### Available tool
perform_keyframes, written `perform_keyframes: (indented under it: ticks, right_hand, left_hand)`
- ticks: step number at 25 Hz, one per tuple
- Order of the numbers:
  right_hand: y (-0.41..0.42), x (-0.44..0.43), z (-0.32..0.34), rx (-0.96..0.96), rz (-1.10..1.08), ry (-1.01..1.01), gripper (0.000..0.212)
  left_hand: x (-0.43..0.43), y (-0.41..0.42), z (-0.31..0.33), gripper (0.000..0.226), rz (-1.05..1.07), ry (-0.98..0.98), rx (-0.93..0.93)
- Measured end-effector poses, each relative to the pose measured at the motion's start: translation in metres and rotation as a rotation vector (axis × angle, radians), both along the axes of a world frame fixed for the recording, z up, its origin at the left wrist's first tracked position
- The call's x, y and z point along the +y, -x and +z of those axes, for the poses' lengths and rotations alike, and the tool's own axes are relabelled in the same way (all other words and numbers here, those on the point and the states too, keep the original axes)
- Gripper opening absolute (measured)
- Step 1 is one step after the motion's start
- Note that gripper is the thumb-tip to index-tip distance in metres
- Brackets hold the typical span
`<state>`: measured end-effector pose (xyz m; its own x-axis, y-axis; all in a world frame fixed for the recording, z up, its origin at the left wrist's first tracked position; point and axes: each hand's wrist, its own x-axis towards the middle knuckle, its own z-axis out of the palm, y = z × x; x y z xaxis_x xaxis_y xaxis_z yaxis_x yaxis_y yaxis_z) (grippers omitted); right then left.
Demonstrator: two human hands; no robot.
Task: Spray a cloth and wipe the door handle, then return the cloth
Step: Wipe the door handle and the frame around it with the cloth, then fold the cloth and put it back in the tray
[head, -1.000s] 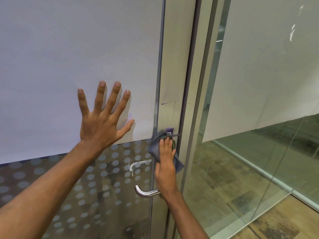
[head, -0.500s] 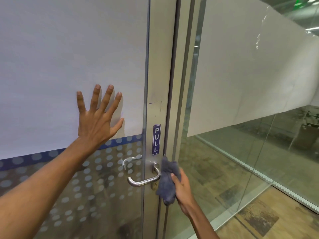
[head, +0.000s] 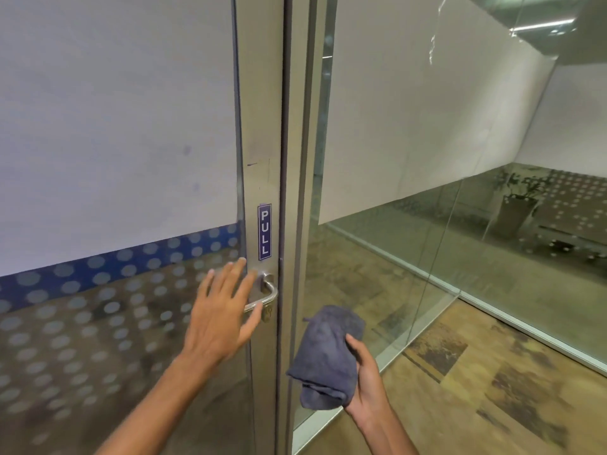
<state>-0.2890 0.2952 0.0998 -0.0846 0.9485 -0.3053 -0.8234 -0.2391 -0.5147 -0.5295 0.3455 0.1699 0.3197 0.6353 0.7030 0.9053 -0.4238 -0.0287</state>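
A silver lever door handle (head: 267, 292) sits on the metal door frame (head: 259, 126), under a blue PULL sticker (head: 264, 232). My left hand (head: 223, 313) is open with fingers spread, just in front of the handle's left part, covering some of the lever. My right hand (head: 364, 376) grips a crumpled grey cloth (head: 328, 353), held low and to the right of the handle, apart from the door. No spray bottle is in view.
The door's glass (head: 115, 142) is frosted above, with a blue band and dots below. To the right a glass partition (head: 427, 159) angles away over a wood-pattern floor (head: 476, 389). A potted plant (head: 515, 208) stands behind the glass.
My left hand has dropped from the frosted glass down to the handle. My right hand has drawn the cloth off the handle, lower and to the right. The view shifted right.
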Motion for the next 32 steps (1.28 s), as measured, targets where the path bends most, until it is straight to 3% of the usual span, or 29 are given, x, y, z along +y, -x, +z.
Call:
perform_keyframes:
  ticks: [6, 9, 13, 20, 24, 28, 32]
  right_hand:
    - [-0.053, -0.068, -0.007, -0.031, -0.15, 0.066, 0.038]
    - [-0.1, -0.105, -0.01, -0.036, -0.285, 0.139, 0.046]
    - [-0.173, -0.178, -0.006, -0.035, -0.411, 0.161, 0.047]
    - [-0.294, -0.353, -0.01, -0.045, -0.764, 0.211, 0.044]
    - [-0.34, -0.442, -0.011, -0.271, -0.881, 0.419, 0.027]
    - [-0.372, -0.533, -0.015, -0.344, -1.098, 0.221, 0.027]
    - [-0.41, -0.583, -0.016, -0.435, -1.243, 0.195, 0.032]
  left_hand:
    - [-0.059, -0.136, -0.056, 0.007, -0.35, 0.802, -0.702]
    - [-0.085, -0.205, -0.072, 0.015, -0.44, 1.041, -0.868]
    - [-0.129, -0.298, -0.075, 0.005, -0.563, 1.348, -1.013]
    - [-0.278, -0.462, -0.066, 0.011, -0.719, 1.64, -0.874]
    - [-0.371, -0.528, -0.061, 0.02, -0.829, 1.729, -0.785]
    - [-0.445, -0.586, -0.044, 0.026, -1.075, 1.715, -0.568]
    - [-0.494, -0.644, -0.023, 0.03, -1.296, 1.684, -0.361]
